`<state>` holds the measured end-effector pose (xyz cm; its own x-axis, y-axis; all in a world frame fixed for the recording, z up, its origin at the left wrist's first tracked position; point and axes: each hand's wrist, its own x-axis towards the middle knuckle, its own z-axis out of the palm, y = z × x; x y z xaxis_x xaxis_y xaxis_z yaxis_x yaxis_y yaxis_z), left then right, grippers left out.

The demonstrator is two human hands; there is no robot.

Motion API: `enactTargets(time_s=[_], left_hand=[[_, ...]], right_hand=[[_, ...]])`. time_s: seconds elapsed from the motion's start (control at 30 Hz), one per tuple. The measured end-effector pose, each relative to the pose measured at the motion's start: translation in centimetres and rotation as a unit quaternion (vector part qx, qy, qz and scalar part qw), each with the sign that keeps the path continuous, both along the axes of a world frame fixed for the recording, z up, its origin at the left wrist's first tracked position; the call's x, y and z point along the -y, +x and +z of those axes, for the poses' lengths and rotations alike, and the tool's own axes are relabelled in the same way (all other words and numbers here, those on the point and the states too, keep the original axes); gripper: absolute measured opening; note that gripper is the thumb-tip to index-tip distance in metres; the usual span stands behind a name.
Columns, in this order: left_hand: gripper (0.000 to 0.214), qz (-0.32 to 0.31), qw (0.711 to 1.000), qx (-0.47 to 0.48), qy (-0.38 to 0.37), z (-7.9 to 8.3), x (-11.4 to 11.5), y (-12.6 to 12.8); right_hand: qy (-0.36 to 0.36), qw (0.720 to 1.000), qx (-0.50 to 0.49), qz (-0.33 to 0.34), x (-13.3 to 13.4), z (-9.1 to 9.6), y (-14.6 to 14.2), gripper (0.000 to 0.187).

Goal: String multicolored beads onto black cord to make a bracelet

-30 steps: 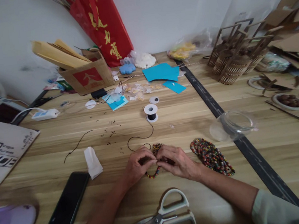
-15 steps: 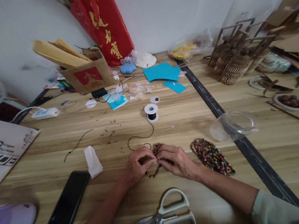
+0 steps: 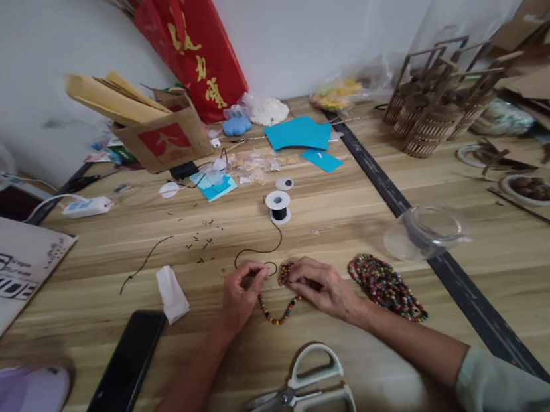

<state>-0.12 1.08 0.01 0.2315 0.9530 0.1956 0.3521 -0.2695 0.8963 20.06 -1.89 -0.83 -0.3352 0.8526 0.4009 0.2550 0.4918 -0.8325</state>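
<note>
My left hand [image 3: 240,296] and my right hand [image 3: 321,288] rest on the wooden table [image 3: 326,373], a short gap between them. Both pinch a strand of small multicoloured beads [image 3: 279,315] that sags in a loop between them. The left fingers pinch one end of the strand, where a thin black cord [image 3: 256,252] runs off. The cord leads back to a small white spool [image 3: 278,205]. Right of my right hand lies a pile of beaded strands [image 3: 385,285].
Grey-handled scissors [image 3: 306,396] lie near the front edge. A black phone [image 3: 121,374] and a folded tissue [image 3: 172,300] sit at the left. A clear plastic lid [image 3: 426,230] lies right. A cardboard box [image 3: 162,139], blue paper [image 3: 298,133] and wooden baskets [image 3: 433,106] stand at the back.
My hands have drawn apart a little, the left moving leftward, so more of the bead strand shows between them. The view has shifted slightly.
</note>
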Motion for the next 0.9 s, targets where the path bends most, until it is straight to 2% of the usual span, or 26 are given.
enactTargets(time_s=[0.4,0.73,0.9], left_hand=[[0.014,0.007,0.999,-0.019,0.033,-0.61,-0.04,-0.02],[0.014,-0.021,0.991,-0.080,0.110,-0.24,0.06,0.48],[0.013,-0.062,0.976,-0.112,0.175,-0.35,0.04,0.66]], right_hand=[[-0.103,0.993,-0.021,-0.047,0.09,-0.16,-0.08,0.019],[-0.137,0.989,-0.038,-0.051,0.07,-0.15,-0.17,0.020],[-0.145,0.986,-0.063,-0.054,-0.08,-0.55,-0.34,0.019]])
